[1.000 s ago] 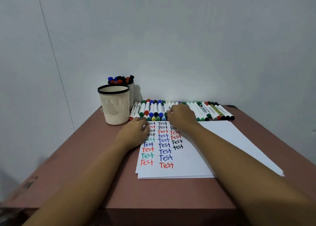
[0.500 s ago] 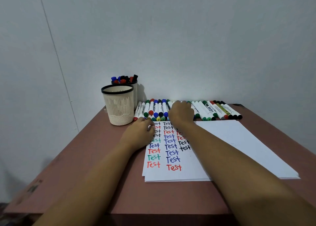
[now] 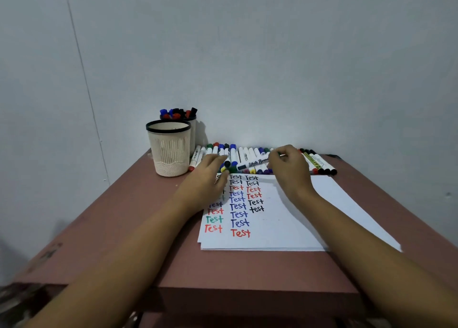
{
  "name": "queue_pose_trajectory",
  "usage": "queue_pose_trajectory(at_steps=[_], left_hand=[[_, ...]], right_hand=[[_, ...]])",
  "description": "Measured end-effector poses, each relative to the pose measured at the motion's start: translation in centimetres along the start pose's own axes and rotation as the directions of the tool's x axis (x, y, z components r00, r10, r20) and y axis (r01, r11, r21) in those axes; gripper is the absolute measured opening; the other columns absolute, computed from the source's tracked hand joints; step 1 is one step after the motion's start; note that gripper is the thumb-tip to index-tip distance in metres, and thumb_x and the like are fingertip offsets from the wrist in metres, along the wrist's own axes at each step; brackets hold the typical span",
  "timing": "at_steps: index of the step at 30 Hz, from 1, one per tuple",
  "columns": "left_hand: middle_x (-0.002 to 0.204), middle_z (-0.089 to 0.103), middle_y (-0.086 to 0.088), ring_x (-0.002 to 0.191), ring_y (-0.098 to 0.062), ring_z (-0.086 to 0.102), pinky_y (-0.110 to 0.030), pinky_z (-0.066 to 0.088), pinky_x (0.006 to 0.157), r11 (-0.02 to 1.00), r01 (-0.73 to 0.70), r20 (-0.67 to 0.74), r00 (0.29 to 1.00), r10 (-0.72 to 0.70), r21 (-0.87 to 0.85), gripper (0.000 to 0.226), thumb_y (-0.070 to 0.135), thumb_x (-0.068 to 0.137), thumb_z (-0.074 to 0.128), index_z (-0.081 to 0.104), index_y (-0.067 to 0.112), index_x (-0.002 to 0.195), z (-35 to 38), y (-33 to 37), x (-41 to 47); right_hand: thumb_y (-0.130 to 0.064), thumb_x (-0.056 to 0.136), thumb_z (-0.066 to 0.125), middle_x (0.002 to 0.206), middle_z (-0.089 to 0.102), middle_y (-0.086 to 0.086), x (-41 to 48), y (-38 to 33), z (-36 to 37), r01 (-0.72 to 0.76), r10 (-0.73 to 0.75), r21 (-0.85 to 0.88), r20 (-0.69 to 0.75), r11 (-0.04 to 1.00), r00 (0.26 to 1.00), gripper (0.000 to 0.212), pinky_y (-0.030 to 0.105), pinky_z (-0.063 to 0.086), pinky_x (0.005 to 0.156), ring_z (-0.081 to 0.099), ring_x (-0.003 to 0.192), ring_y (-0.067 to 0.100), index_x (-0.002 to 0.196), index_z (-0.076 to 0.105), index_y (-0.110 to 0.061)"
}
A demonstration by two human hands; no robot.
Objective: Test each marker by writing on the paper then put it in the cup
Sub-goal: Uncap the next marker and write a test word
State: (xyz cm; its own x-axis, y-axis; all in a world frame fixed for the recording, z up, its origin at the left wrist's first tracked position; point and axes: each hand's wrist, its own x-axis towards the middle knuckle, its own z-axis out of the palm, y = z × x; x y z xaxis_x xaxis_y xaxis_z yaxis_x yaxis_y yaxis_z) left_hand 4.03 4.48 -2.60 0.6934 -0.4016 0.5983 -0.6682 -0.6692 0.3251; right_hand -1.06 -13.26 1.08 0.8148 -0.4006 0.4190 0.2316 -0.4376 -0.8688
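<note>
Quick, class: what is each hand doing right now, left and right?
Left hand: open, fingers extended, holding nothing.
Right hand: fingers curled round a black-capped whiteboard marker.

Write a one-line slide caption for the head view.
Right hand pinches a white, black-capped whiteboard marker above the marker row; open left hand beside its cap, over white paper bearing 'Test' words.

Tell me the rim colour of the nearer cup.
Black rim on the cream cup, seen in the head view.
</note>
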Motion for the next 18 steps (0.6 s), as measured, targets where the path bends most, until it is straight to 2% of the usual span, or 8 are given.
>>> queue_pose_trajectory(at_steps=[4,8,10,12,15,18], left_hand=[[0.139,0.043,-0.005,0.125,-0.017,0.043,-0.026,0.034,0.100,0.999,-0.038,0.187,0.982,0.039,-0.008,0.050,0.037,0.097,0.042,0.034,0.016,0.143,0.1,1.3,-0.2],[0.114,0.058,-0.008,0.098,-0.019,0.054,-0.034,0.045,0.086,0.999,-0.033,0.289,0.957,0.022,0.034,0.039,0.035,0.099,0.037,0.043,0.011,0.130,0.1,1.7,-0.3],[0.099,0.057,-0.007,0.086,-0.020,0.053,-0.037,0.045,0.078,1.000,-0.023,0.290,0.957,0.017,0.017,0.035,0.034,0.099,0.036,0.045,0.009,0.122,0.0,1.9,-0.4],[0.091,0.053,-0.004,0.080,-0.018,0.050,-0.032,0.041,0.071,0.999,-0.047,0.250,0.967,0.040,0.022,0.032,0.034,0.099,0.036,0.046,0.009,0.117,0.0,2.1,-0.4],[0.084,0.051,-0.001,0.073,-0.016,0.048,-0.028,0.035,0.062,0.996,-0.086,0.210,0.975,0.078,0.032,0.031,0.034,0.099,0.036,0.047,0.008,0.112,-0.1,2.4,-0.5],[0.070,0.045,0.007,0.061,-0.010,0.043,-0.026,0.030,0.053,0.992,-0.112,0.171,0.980,0.102,0.049,0.031,0.035,0.098,0.038,0.049,0.008,0.109,-0.1,2.5,-0.4]], right_hand=[[-0.012,0.091,0.049,0.069,0.060,0.000,-2.0,0.3,-0.5,-0.104,0.101,0.127,0.026,0.986,0.995,0.018,0.024,0.038,0.058,0.049,0.063,0.012,0.074,0.056,-0.014],[-0.017,0.093,0.053,0.064,0.055,-0.001,-2.6,0.6,0.1,-0.206,0.203,0.315,0.044,0.926,0.978,0.021,0.025,0.038,0.056,0.047,0.060,0.011,0.072,0.057,-0.013],[-0.028,0.093,0.058,0.064,0.055,-0.001,-2.5,0.6,0.3,-0.233,0.206,0.374,0.110,0.898,0.972,0.024,0.023,0.037,0.053,0.047,0.058,0.009,0.074,0.058,-0.013],[-0.034,0.089,0.063,0.064,0.056,-0.001,-2.5,0.6,0.6,-0.234,0.174,0.352,0.196,0.906,0.965,0.025,0.023,0.035,0.053,0.049,0.058,0.008,0.075,0.059,-0.014],[-0.029,0.087,0.067,0.061,0.057,0.000,-2.6,0.8,1.1,-0.223,0.132,0.331,0.274,0.917,0.953,0.025,0.024,0.034,0.051,0.048,0.056,0.010,0.069,0.062,-0.012],[-0.026,0.090,0.064,0.059,0.058,-0.002,-2.5,0.8,1.0,-0.219,0.121,0.352,0.280,0.910,0.953,0.024,0.022,0.037,0.052,0.050,0.055,0.008,0.071,0.064,-0.011]])
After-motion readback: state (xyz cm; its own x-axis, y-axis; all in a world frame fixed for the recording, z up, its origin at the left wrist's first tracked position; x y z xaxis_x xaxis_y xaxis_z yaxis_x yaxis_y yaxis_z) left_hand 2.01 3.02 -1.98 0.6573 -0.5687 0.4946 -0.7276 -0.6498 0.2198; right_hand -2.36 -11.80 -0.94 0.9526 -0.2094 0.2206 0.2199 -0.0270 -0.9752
